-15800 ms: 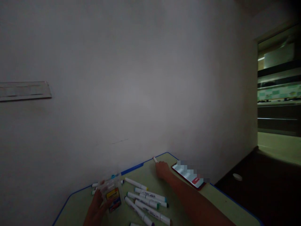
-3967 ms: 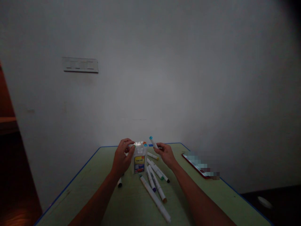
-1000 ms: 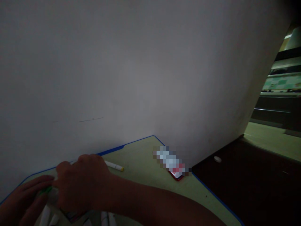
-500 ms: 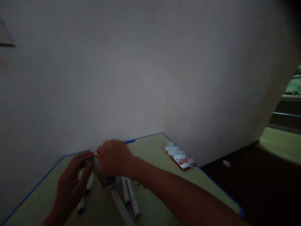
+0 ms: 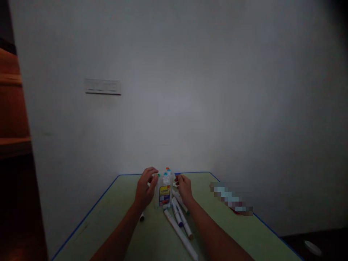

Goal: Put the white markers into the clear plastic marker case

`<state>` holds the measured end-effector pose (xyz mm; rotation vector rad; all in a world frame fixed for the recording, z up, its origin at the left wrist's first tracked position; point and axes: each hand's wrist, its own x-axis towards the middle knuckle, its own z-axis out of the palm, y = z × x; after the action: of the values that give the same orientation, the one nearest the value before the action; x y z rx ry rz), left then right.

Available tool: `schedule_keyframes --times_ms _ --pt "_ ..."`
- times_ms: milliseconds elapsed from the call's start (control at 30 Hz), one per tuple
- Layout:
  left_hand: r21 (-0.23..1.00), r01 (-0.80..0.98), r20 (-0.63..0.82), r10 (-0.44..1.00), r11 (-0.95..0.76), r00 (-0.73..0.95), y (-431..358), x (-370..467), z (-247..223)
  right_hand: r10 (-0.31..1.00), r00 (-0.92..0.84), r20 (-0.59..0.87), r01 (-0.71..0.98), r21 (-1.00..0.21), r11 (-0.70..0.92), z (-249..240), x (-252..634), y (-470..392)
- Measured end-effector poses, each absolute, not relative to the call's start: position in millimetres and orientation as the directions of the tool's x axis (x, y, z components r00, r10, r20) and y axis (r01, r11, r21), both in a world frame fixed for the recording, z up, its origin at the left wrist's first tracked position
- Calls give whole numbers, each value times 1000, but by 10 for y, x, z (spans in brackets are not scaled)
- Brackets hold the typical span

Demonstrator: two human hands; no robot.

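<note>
The marker box (image 5: 164, 190) stands upright between both hands; its yellow label is too blurred to be read. It is gripped by the left hand (image 5: 146, 188), while the right hand (image 5: 184, 186) is held half-curled just beside it, grasp unclear.

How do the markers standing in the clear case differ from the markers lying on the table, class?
The markers in the case stand upright, only their coloured caps showing above the clear case; the loose markers lie flat, full length in view. The cased ones sit bunched between the left hand and right hand; the loose ones fan out on the table. Both have white barrels.
</note>
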<state>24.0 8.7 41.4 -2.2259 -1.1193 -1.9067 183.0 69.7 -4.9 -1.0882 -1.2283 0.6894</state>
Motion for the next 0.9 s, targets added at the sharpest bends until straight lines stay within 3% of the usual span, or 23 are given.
schedule_keyframes --times_ms 100,200,400,567,733,900 --pt "469 503 846 532 -726 -21 82 209 410 833 162 529 322 -826 462 -142 1879 755" --pt "495 505 834 550 -706 -48 90 192 392 823 79 563 470 -749 467 -162 2042 783" --pt "503 521 833 548 -690 -79 157 164 347 916 37 401 738 -629 246 -153 2187 772" --pt "548 539 804 581 -640 -128 211 122 313 936 19 351 787 -582 202 -179 2155 758" --pt "605 719 625 764 -342 -162 326 -25 237 939 -22 343 742 -624 246 -223 2148 793" --pt "446 894 385 910 -41 -150 463 -189 34 950 -31 311 767 -602 222 -248 2155 795"
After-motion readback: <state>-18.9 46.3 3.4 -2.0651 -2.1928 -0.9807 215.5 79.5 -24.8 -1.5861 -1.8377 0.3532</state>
